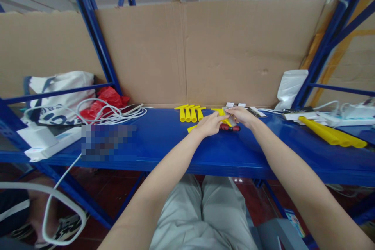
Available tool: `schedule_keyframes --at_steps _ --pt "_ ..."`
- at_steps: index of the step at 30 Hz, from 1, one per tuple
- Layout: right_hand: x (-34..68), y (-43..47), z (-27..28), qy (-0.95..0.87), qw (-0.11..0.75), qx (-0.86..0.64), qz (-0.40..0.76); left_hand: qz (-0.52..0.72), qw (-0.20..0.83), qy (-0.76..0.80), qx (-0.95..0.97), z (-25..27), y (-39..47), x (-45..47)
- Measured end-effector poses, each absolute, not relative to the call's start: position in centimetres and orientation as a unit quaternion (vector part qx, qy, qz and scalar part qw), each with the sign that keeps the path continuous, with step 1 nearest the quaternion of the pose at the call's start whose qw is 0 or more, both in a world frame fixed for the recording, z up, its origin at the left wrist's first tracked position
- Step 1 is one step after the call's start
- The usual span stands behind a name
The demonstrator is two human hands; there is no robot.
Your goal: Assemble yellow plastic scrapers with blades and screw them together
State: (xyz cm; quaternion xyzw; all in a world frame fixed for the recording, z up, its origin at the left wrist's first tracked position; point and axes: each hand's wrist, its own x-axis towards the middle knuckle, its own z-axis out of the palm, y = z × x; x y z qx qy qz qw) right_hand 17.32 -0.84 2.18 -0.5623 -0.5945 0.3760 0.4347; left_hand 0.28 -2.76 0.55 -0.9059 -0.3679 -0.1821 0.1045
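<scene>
Over blue tabletop (158,136), before cardboard (140,54), with left hand (209,124) beside right hand (240,115), near yellow pieces (193,115). Cannot tell either grip.

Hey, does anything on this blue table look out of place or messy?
The white cable at the left looks untidy: its loose loops sprawl in front of the red bag, unlike the neat row of yellow pieces. I see no spill, though a pixelated patch hides part of the table.
</scene>
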Motion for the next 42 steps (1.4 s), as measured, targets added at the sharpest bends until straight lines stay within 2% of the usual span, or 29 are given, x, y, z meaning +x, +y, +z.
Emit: schedule_keyframes --at_steps 13,22,25,27,30,33,37,42 --pt "17.0 -0.9 2.2 -0.601 0.431 -0.591 0.322 -0.185 0.125 -0.354 -0.908 0.3 -2.6 0.4" --pt "17.7 -0.3 1.7 -0.62 0.423 -0.567 0.338 -0.177 0.117 -0.365 -0.907 0.4 -2.6 0.4" --pt "19.0 0.3 1.6 -0.636 0.412 -0.596 0.265 -0.182 0.102 -0.395 -0.895 0.3 -2.2 0.2" --pt "20.2 0.8 1.4 -0.643 0.374 -0.656 0.131 -0.187 0.09 -0.411 -0.888 0.3 -1.8 0.0" --pt "21.7 1.1 1.2 -0.654 0.252 -0.713 -0.021 -0.19 0.078 -0.426 -0.881 0.1 -1.3 -0.2" --pt "22.2 1.2 0.9 -0.667 0.162 -0.726 -0.038 -0.188 0.073 -0.436 -0.877 0.0 -1.1 -0.2" --pt "21.6 1.4 0.5 -0.687 0.084 -0.721 -0.031 -0.195 0.071 -0.436 -0.875 -0.1 -1.2 -0.1" --pt "21.5 1.7 0.0 -0.69 0.057 -0.721 -0.036 -0.193 0.071 -0.439 -0.874 -0.2 -1.3 0.0"
